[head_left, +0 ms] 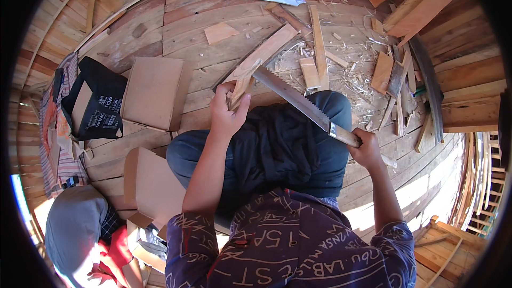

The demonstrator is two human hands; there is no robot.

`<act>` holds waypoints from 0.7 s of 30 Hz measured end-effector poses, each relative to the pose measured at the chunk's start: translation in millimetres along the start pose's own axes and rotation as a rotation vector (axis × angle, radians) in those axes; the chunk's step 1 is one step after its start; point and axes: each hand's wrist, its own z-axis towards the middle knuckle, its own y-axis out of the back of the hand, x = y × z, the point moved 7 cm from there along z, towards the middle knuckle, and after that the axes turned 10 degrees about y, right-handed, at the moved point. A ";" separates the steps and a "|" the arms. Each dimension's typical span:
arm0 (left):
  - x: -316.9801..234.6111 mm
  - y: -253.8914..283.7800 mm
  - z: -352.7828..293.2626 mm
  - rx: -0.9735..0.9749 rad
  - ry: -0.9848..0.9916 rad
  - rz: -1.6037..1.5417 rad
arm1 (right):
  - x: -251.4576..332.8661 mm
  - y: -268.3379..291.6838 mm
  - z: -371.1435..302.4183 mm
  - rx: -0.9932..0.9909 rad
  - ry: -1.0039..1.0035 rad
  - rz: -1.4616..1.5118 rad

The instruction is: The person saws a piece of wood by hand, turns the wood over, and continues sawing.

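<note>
Beyond the lap, the left hand (229, 106) is gripping a short pale wooden piece (242, 86); the right hand (365, 149) is clasping a toothed grey steel handsaw (293, 97), its tip lying at the piece. Plank floor (184, 32) is stretching between a brown cardboard box (152, 90), left, and curled shavings (352, 82), far right.

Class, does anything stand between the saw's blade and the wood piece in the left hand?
Nothing visible does: the saw blade ends right by the wood piece, though contact is unclear. The right hand grips the saw handle.
</note>
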 end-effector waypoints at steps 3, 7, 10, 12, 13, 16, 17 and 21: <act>2.6 1.8 3.2 -0.002 0.022 0.036 | -0.9 -17.2 3.1 -0.010 -0.005 0.039; 11.6 2.9 6.2 -0.019 0.070 0.058 | -4.6 -33.9 7.3 -0.021 0.005 0.097; 16.9 0.8 9.7 -0.018 0.114 0.062 | -12.2 -49.1 9.4 -0.025 -0.010 0.143; 19.5 -1.0 11.7 -0.008 0.150 0.075 | -12.1 -53.8 12.2 -0.042 -0.027 0.147; 22.3 -0.7 12.2 -0.009 0.169 0.106 | -10.3 -54.9 15.1 -0.058 -0.037 0.135; 32.3 1.3 14.2 -0.008 0.193 0.170 | -6.7 -54.9 23.4 -0.079 -0.086 0.142; 33.9 2.0 15.4 -0.007 0.179 0.175 | -7.6 -54.2 25.4 -0.081 -0.106 0.152; 32.0 -1.8 15.9 0.011 0.202 0.156 | -14.7 -55.4 26.9 -0.071 -0.082 0.228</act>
